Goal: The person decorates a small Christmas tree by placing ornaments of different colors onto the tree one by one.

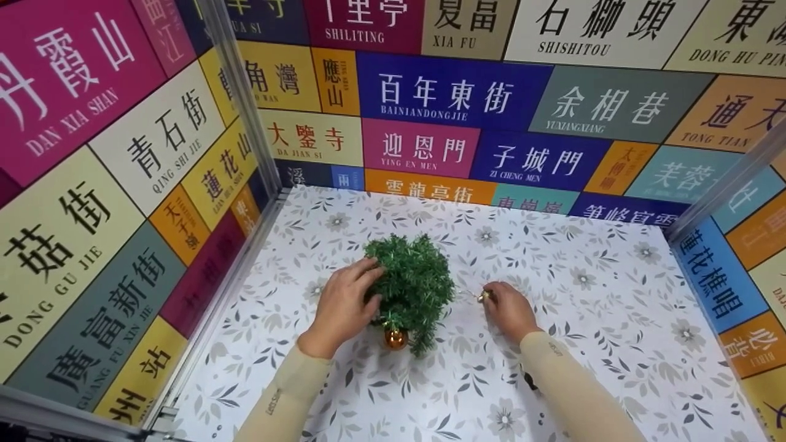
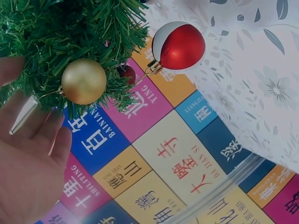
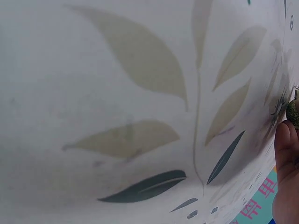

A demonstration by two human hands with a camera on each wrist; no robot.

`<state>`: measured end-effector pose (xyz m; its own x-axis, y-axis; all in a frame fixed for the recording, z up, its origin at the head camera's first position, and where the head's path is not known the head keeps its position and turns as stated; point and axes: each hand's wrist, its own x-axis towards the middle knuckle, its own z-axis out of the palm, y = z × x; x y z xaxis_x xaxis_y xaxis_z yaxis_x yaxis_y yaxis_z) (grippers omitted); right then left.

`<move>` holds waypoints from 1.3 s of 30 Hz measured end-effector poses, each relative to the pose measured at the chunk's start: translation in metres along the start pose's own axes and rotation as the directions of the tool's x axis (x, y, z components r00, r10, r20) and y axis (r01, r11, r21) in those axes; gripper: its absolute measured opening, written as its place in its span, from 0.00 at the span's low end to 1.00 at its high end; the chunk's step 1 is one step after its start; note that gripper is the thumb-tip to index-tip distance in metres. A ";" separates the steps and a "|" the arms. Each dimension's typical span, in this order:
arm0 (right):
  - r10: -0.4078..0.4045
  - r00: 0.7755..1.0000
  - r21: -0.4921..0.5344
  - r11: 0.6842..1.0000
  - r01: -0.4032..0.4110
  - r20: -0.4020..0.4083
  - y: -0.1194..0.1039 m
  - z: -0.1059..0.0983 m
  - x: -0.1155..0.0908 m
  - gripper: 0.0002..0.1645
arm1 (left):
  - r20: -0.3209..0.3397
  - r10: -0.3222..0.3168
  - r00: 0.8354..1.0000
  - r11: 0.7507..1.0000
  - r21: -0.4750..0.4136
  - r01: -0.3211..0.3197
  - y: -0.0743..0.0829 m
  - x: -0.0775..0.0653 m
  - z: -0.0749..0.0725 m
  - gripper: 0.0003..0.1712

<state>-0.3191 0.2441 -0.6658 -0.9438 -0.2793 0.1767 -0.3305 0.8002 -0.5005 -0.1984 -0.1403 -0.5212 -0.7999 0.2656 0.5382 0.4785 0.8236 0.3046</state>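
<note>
A small artificial Christmas tree (image 1: 412, 276) occupies the middle of the table. My left hand (image 1: 345, 301) grips its left-side branches, thumb and fingers apart among the needles. An amber-gold ball (image 1: 396, 338) hangs on the near side. In the left wrist view, a matte gold ball (image 2: 84, 81), a red-and-white ball (image 2: 182, 45) and a small dark red ball (image 2: 126, 73) hang from the tree (image 2: 56, 37), close to my left fingers (image 2: 49, 126). Right of the tree, my right hand (image 1: 511, 310) pinches a small gold glitter ball (image 3: 293, 112), which its fingers partly hide.
The table (image 1: 589, 344) wears a white cover with grey leaves and flowers. Panels of coloured street-name signs (image 1: 454, 92) wall it in at the back and sides, with metal posts (image 1: 242, 92) at the corners. A small dark object (image 1: 529, 380) lies partly behind the right forearm.
</note>
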 end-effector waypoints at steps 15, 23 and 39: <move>-0.096 0.994 0.111 0.989 0.102 -0.050 -0.024 -0.010 -0.012 0.18 | -0.119 0.085 0.989 0.996 0.026 -0.083 0.011 -0.003 -0.001 0.15; -0.143 0.987 0.106 0.983 0.150 -0.070 -0.039 -0.017 -0.020 0.16 | -0.195 0.113 0.974 0.994 0.030 -0.110 0.018 0.001 -0.004 0.12; -0.341 0.927 0.172 0.915 0.365 -0.156 -0.081 -0.037 -0.046 0.17 | -0.214 0.179 0.960 0.983 -0.006 -0.185 0.031 0.002 -0.001 0.03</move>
<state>-0.2490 0.2120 -0.6021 -0.7623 -0.4486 0.4666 -0.6472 0.5388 -0.5393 -0.1849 -0.1151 -0.5100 -0.6045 0.2953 0.7399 0.6200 0.7575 0.2042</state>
